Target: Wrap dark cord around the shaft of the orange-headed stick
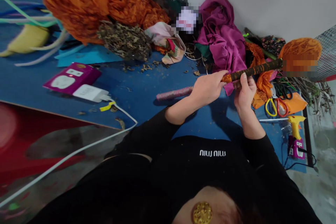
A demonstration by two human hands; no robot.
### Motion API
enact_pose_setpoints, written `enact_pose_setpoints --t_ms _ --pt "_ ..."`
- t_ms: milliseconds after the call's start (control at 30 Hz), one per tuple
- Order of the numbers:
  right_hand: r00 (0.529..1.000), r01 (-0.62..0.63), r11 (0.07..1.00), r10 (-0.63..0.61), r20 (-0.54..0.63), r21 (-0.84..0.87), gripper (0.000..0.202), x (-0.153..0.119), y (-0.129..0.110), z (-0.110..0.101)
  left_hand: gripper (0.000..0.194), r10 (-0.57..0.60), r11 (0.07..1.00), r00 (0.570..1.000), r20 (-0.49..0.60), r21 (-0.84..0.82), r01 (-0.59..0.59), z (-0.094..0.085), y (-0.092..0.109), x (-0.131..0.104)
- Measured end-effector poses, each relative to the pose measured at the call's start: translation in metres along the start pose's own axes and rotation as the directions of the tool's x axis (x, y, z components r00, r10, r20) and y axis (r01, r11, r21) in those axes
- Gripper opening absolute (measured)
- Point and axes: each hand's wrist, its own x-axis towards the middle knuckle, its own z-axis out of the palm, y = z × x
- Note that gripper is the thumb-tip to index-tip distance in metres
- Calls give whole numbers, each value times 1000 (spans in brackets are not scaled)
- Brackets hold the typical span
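Note:
My left hand (207, 85) is closed round the near end of a stick wrapped in dark brown and orange patterned cloth (262, 68). My right hand (246, 89) grips the same stick further along, its thumb pressed on top. The stick slants up to the right, and its far end meets a round bundle of orange cloth (301, 49); whether the two are joined I cannot tell. On the blue table (147, 73), partly behind my left wrist, lies a second stick wrapped in mottled pink (173, 93). Crumpled magenta cloth (223, 38) lies just beyond my hands.
Scissors (274, 106) and a yellow glue gun (296, 126) lie at the right. Orange cloth (91, 3) and dried plant matter (123, 40) are heaped at the back left. A purple power strip (70, 77) holds a white charger (90, 92); its cable crosses the table's front edge.

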Motion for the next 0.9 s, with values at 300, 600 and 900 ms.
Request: enact_pose_setpoints --t_ms 300,600,900 --pt "999 -35 990 35 5 137 57 -4 2 4 47 -45 981 996 -78 -194 29 1 -6 3" --pt "995 85 995 -82 60 -60 40 -21 -13 6 50 -108 894 992 -66 -443 68 8 -16 10" --pt "988 118 983 -102 115 -141 42 -24 -21 5 45 -165 965 986 -23 -208 156 1 -8 9"
